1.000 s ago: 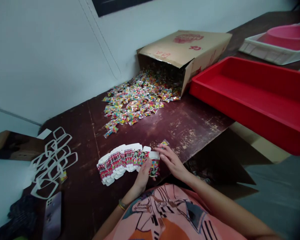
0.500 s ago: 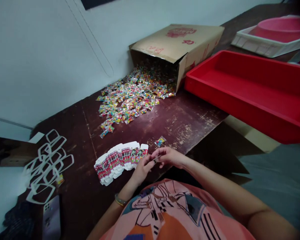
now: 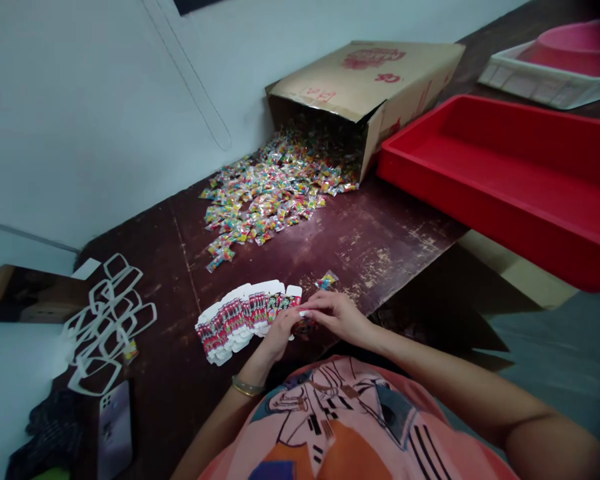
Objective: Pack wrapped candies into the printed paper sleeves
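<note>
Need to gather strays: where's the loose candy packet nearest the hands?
In the head view, the candy packet lies just beyond the right hand, right of the fanned printed cartons.

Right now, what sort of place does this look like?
Probably a packing workroom: small packets spill from a cardboard box, flat printed cartons lie fanned on the table, and a red tray sits beside the box.
</note>
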### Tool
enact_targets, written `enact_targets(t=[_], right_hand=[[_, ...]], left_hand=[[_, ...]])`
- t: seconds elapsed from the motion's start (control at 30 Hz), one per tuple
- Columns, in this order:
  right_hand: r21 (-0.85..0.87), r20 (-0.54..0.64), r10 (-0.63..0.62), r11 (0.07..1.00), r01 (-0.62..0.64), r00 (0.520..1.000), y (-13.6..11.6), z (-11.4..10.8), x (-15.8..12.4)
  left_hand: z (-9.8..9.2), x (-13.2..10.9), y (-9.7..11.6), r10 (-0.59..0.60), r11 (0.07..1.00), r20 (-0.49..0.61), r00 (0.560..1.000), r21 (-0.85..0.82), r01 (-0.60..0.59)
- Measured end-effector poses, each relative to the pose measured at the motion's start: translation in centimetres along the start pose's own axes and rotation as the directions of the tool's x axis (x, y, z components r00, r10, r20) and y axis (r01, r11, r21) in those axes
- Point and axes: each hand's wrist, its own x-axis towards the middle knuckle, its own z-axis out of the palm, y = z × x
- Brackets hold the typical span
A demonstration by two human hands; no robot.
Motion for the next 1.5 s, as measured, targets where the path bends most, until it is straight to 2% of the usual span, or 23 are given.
enact_targets(t=[0.07,0.17,0.23,0.33,0.4,0.5,0.63,0.73,0.87,0.93,1.03,1.1,1.17,1.23,1.3,1.4,1.47,1.5], right_hand=[[-0.001,0.003,0.019,1.000,-0.019,1.000,0.1,-0.2,0.2],[-0.030,0.070,-0.053,0.998,0.055,0.996,0.0,-0.5,-0.1],[-0.034,0.082,-0.067,0.997,0.070,0.994,0.0,-0.6,-0.7],[0.028,0.027,0.018,0.999,-0.019,0.999,0.4,-0.5,-1.2],[0.085,0.042,0.063,0.994,-0.066,0.997,0.8,-0.4,-1.1],[0.098,0.054,0.054,0.993,-0.059,0.997,1.2,-0.4,-0.9],[0.010,-0.071,-0.033,0.999,0.034,0.997,1.0,0.1,-1.3],[-0.036,-0.149,-0.102,0.995,0.098,0.984,0.8,1.2,-2.0],[-0.041,-0.216,-0.082,0.996,0.074,0.973,0.7,2.5,-2.6],[0.001,-0.205,-0.011,1.000,0.012,0.979,0.6,1.3,-2.9],[-0.014,-0.054,0.081,0.997,-0.082,0.995,0.4,-3.3,-3.9],[-0.179,0.055,0.137,0.976,-0.125,0.989,0.3,-6.5,-4.6],[-0.370,0.069,0.171,0.919,-0.134,0.983,0.5,-7.8,-4.9],[-0.438,0.058,0.137,0.894,-0.098,0.989,1.2,-6.2,-4.2],[-0.414,0.109,0.060,0.910,-0.010,0.992,2.2,-2.2,-2.7],[-0.537,0.168,0.004,0.839,0.088,0.986,3.9,4.8,0.0],[-0.644,0.184,0.026,0.758,0.101,0.983,4.9,7.6,1.2],[-0.675,0.195,0.030,0.730,0.111,0.980,5.3,8.3,1.5]], left_hand=[[-0.1,-0.4,0.0,-0.012,0.998,0.055,0.998,-0.065,0.016],[-0.2,-1.3,0.2,-0.051,0.989,0.124,0.991,-0.132,0.068],[-0.1,-1.9,0.4,-0.073,0.992,0.129,0.989,-0.091,0.086],[0.0,-2.3,0.8,-0.103,0.994,0.149,0.984,-0.002,0.105],[0.2,-2.3,1.1,-0.121,0.993,0.157,0.980,0.012,0.120],[0.3,-2.2,1.3,-0.131,0.991,0.167,0.977,-0.006,0.134],[0.2,-2.3,1.0,-0.127,0.989,0.198,0.972,-0.045,0.138],[0.1,-2.5,1.0,-0.131,0.980,0.185,0.974,-0.127,0.156],[1.0,-2.2,1.0,-0.132,0.965,0.175,0.976,-0.204,0.167],[1.6,-2.0,0.9,-0.117,0.967,0.200,0.973,-0.201,0.158],[1.2,-1.8,1.2,-0.055,0.996,0.200,0.978,-0.064,0.069],[-0.5,-2.0,1.8,0.000,0.998,0.075,0.997,0.055,-0.005],[-2.8,-2.5,2.4,0.047,0.995,-0.127,0.991,0.097,-0.035],[-4.9,-3.0,2.9,0.078,0.994,-0.292,0.953,0.102,-0.050],[-6.3,-3.4,3.0,0.111,0.986,-0.381,0.918,0.156,-0.054],[-7.0,-4.1,2.7,0.122,0.965,-0.424,0.897,0.263,-0.007],[-7.1,-4.8,2.1,0.103,0.955,-0.431,0.896,0.294,0.031],[-7.1,-5.2,1.8,0.088,0.952,-0.426,0.900,0.302,0.050]])
